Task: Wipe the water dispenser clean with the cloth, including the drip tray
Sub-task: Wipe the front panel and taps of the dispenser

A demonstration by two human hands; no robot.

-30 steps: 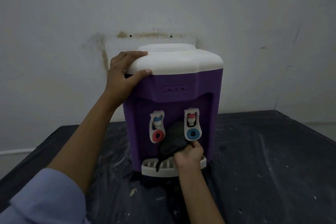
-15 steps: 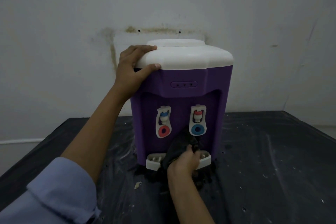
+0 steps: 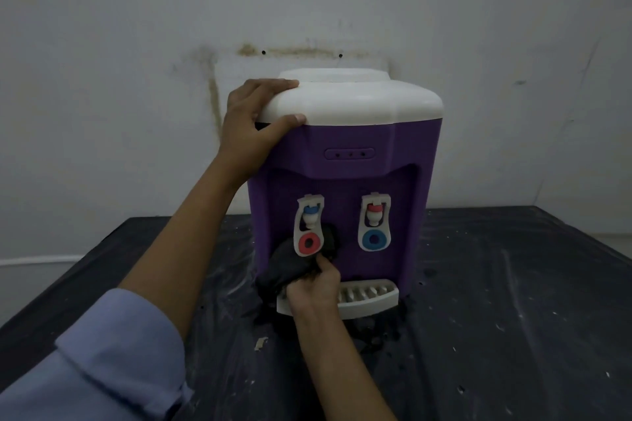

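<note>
the purple water dispenser (image 3: 345, 188) stands upright on a dark, paint-flecked table (image 3: 513, 318) against a stained white wall (image 3: 136, 44). the left hand (image 3: 254, 126) grips the dispenser's white top (image 3: 355, 102) at its left corner, fingers curled over the top and thumb pressed along the lower rim. the right hand (image 3: 313, 285) is closed around a bunched dark cloth (image 3: 287, 267), pressing it into the recess behind and below the left tap (image 3: 308, 225), the one with the red ring; the cloth spills down over the left end of the white drip tray (image 3: 367, 297). the right tap (image 3: 374, 222), with the blue ring, is uncovered, and the right part of the tray's slots shows bare. a light blue sleeve (image 3: 113, 362) covers the left upper arm, rolled back from the forearm. a small pale scrap (image 3: 260, 342) lies on the table just in front of the tray
</note>
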